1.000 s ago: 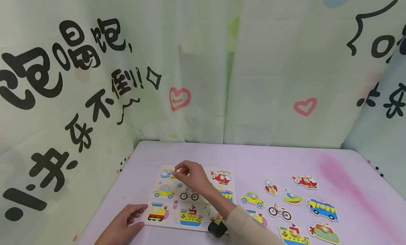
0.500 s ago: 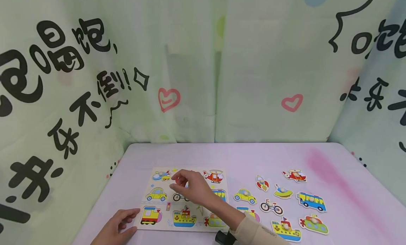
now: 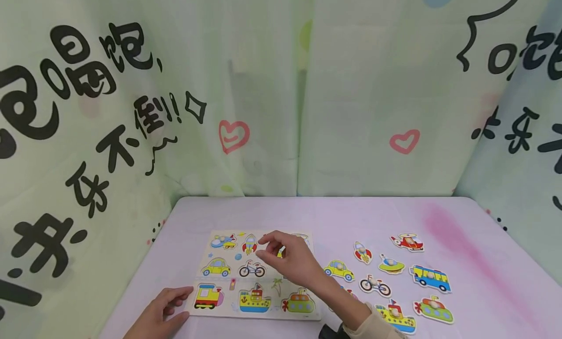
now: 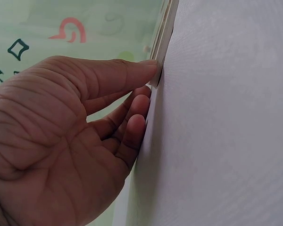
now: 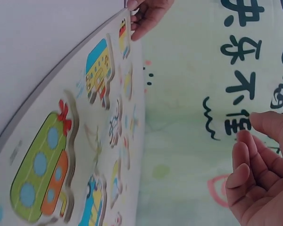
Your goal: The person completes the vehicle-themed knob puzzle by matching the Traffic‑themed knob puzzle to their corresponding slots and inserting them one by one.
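A white puzzle board [image 3: 254, 315] with vehicle pictures in shaped recesses lies on the table. My left hand [image 3: 160, 309] holds the board's near left corner. In the left wrist view the thumb [image 4: 137, 73] presses on the board's edge [image 4: 165, 42], with the other fingers bent beside it. My right hand [image 3: 294, 261] hovers over the board's right part, beside the rocket picture [image 3: 249, 244], fingers loosely bent and nothing between them. It covers part of the top and middle rows. The right wrist view shows the hand [image 5: 264, 174] apart from the board.
Right of the board lie loose pieces with knobs: a rocket [image 3: 362, 252], helicopter [image 3: 408, 242], flying saucer [image 3: 391, 265], yellow car [image 3: 339, 270], bicycle [image 3: 375, 285], bus [image 3: 431, 279], ship [image 3: 395, 319] and submarine [image 3: 432, 310]. The right forearm hides another piece. Curtains [image 3: 351, 109] stand behind the table.
My right hand has moved right across the board, away from the plane picture, uncovering the rocket and bicycle pictures. The left hand stays at the corner. The head view has shifted slightly.
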`<state>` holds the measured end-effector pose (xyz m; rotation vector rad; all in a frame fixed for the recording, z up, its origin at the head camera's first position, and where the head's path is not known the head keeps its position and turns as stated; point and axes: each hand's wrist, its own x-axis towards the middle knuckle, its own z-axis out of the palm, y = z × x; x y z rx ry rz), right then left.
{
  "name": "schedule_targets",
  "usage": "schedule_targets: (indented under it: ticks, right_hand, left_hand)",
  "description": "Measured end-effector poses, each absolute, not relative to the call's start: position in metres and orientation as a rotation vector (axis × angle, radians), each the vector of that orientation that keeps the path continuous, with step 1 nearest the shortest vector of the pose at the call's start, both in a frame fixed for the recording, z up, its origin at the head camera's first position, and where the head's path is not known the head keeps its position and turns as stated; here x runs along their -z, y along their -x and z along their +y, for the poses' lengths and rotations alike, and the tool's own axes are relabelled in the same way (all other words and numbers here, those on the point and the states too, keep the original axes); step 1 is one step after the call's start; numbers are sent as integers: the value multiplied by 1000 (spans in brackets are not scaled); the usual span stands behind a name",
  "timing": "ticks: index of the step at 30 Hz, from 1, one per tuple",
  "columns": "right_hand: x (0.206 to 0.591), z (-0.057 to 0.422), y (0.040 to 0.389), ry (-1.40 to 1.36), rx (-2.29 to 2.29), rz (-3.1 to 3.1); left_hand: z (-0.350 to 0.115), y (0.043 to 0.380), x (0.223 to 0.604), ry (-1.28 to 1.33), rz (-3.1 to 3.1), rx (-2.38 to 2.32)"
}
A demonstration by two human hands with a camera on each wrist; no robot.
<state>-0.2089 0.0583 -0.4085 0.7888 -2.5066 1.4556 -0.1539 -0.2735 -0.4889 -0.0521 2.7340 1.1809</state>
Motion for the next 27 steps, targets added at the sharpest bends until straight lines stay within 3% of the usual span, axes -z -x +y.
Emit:
schedule_targets:
  ticks: [14, 27]
  right_hand:
    - [431, 107, 222, -737, -1224, -2672]
    - [433, 153, 226, -398, -1143, -2785]
  left_hand:
    - [-270, 153, 485, 59, 2750, -1162]
    - [-272, 151, 483, 42, 2744, -1183]
